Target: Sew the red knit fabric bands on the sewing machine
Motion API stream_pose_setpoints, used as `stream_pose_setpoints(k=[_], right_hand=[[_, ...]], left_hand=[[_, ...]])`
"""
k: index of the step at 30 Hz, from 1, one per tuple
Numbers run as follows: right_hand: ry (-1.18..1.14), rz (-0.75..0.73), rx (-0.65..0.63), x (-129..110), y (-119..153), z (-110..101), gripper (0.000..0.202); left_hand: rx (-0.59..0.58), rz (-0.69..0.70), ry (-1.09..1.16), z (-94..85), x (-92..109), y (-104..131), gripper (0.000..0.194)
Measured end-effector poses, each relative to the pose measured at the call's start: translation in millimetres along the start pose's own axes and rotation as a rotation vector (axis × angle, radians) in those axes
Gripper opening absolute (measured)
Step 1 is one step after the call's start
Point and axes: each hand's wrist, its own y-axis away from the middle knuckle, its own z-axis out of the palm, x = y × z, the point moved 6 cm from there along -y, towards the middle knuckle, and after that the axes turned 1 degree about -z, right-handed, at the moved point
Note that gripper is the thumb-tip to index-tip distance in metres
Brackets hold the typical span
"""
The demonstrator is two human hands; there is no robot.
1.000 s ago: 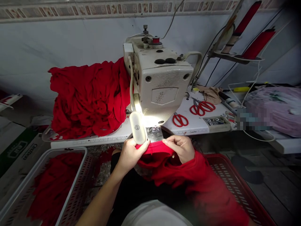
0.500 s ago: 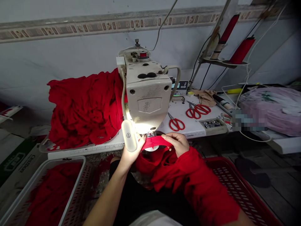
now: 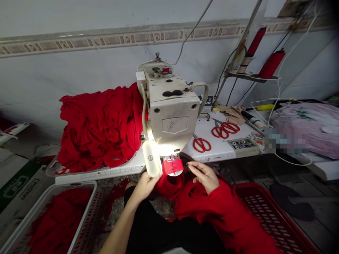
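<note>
Under the lit needle area of a sewing machine [image 3: 173, 120], a red fabric band [image 3: 173, 165] lies around the small arm below the presser foot. The rest of the red garment [image 3: 196, 204] hangs beneath it and is draped over my right forearm. My left hand [image 3: 144, 185] is closed at the left edge of the cloth, its fingertips partly behind the pale lamp [image 3: 152, 158]. Right of the band and apart from it, my right hand [image 3: 203, 176] has thumb and forefinger pinched together; a tiny dark spot shows at their tips, too small to name.
A heap of red fabric [image 3: 100, 127] sits left of the machine. Red-handled scissors [image 3: 201, 144] lie on the table to the right, with more scissors [image 3: 225, 129] behind. A white basket [image 3: 91, 187] and a red basket [image 3: 254, 187] flank my legs. Thread cones [image 3: 272, 63] stand at right.
My right hand has let go of the red band and drawn off to the right. My left hand has moved a little down. The view has shifted slightly.
</note>
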Motion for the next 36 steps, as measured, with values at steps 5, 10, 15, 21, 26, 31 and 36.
stream_pose_setpoints(k=[5,10,15,21,26,31,36], right_hand=[[0.052,0.020,-0.162,1,33,23,0.038],[0.114,-0.031,-0.280,10,50,60,0.034],[0.198,-0.148,-0.313,-10,53,69,0.038],[0.172,-0.055,-0.594,-36,73,69,0.039],[0.587,-0.087,-0.724,-29,84,65,0.043],[0.728,-0.140,-0.739,-24,79,56,0.024],[0.453,-0.026,-0.597,-20,62,42,0.030]], left_hand=[[0.008,-0.081,0.093,-37.0,-31,16,0.036],[0.200,-0.022,0.314,-45.9,-25,22,0.037],[0.080,-0.004,0.229,-2.5,-3,34,0.035],[-0.380,0.136,0.205,34.2,28,51,0.023],[-0.313,0.220,-0.027,43.7,54,45,0.026],[-0.575,0.181,-0.129,63.6,54,48,0.024],[-0.377,0.023,-0.047,42.0,33,47,0.027]])
